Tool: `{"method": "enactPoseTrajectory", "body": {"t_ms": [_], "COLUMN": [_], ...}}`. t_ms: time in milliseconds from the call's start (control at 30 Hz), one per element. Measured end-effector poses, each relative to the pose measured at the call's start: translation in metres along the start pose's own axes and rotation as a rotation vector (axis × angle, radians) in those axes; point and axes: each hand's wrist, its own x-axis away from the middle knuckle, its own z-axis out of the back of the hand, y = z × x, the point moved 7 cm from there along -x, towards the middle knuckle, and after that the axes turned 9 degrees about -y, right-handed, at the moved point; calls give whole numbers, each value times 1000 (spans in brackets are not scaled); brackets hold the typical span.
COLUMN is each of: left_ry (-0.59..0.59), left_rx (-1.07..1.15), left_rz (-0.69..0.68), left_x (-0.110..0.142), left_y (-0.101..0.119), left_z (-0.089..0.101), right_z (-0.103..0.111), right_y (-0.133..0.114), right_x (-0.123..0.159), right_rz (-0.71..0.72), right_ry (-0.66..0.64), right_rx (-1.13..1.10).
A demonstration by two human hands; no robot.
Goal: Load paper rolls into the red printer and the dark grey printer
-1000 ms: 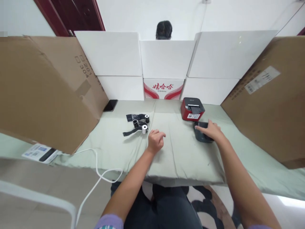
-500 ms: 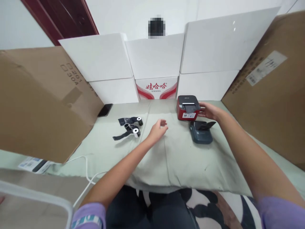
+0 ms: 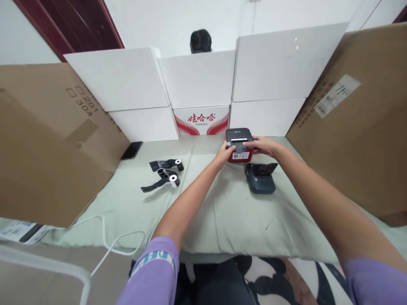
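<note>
A small red and black label printer (image 3: 239,134) stands on the cloth-covered table, with a dark strip coming out of its front slot. My left hand (image 3: 224,154) grips its left side, thumb on the front near the strip. On the right side, my right hand (image 3: 263,145) holds it, with a finger reaching over the front to the strip. Just in front sits a dark blue portable printer (image 3: 261,184), a black sheet sticking up from it. Off to the left lie several rolls of black strip (image 3: 173,179), partly unwound, some with white ends.
White boxes (image 3: 200,78) are stacked along the back, with large brown cartons (image 3: 349,140) at both sides. A phone (image 3: 132,150) lies by the left carton. A white cable (image 3: 104,237) loops over the front left edge. Someone's head (image 3: 201,41) shows behind the boxes.
My left hand has moved right and up from the middle of the table onto the red and black label printer. My right hand now reaches over its front. The view has shifted slightly.
</note>
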Motion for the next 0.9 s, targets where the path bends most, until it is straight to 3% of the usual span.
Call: {"method": "enactPoseTrajectory", "body": {"t_ms": [100,233,367,467,567,700,900], "left_ry": [45,112,198,251,294,384,400], "left_rx": [-61,-165,-292,-372,-352,-167,54], "left_rz": [-79,-114,-35,4,18,23,107], "left_x": [26,88,157,188,197,190,178], "left_y": [27,50,39,23,11,0,-17], "left_z": [22,47,69,83,94,107,107], "right_z": [-23,-73,-124,-147,-153,-148,-153], "right_y": [-27,-46,-22,1,19,35,65], "right_x": [9,41,84,105,107,85,62], "right_rz": [29,102,105,139,146,173,308], "right_ry": [15,-2,-14,12,40,157,391], "right_rx": [8,-2,-30,-10,-18,-122,-194]}}
